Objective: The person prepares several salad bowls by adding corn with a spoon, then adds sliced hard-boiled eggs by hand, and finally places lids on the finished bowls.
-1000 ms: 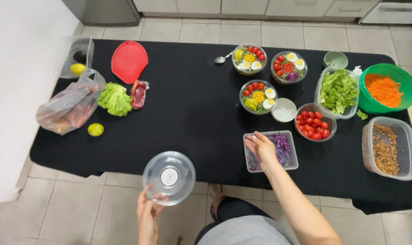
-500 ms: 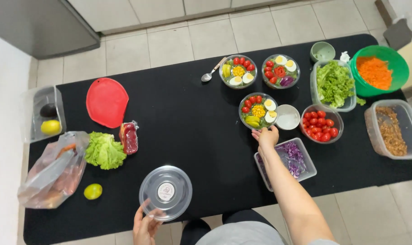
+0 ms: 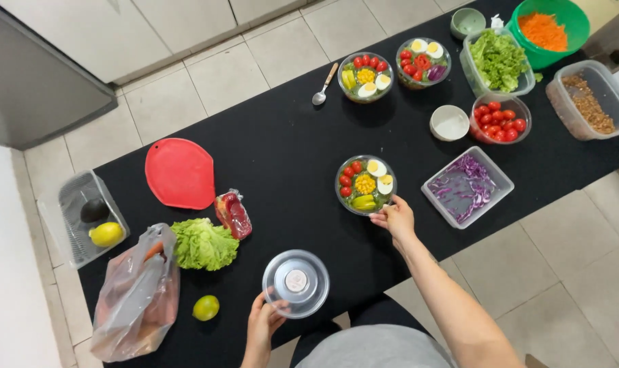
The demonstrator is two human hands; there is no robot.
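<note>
- A black surface (image 3: 282,136) stands on a tiled floor.
- The right hand (image 3: 394,219) grips the near rim of the salad bowl (image 3: 365,184).
- The left hand (image 3: 263,324) holds a clear round lid (image 3: 296,283), nearer than the bowl, left of it.

green plastic bowl of grated carrot (image 3: 567,27) cut by top edge. black tabletop (image 3: 282,136) runs off right and bottom edges. crumpled clear plastic bag (image 3: 137,300) hides most contents. left hand (image 3: 261,328) palm hidden under round clear plastic lid (image 3: 296,283).

Left hand (image 3: 263,326) low, fingers curled, seemingly gripping; right hand (image 3: 394,219) extended, fingers bent.
</note>
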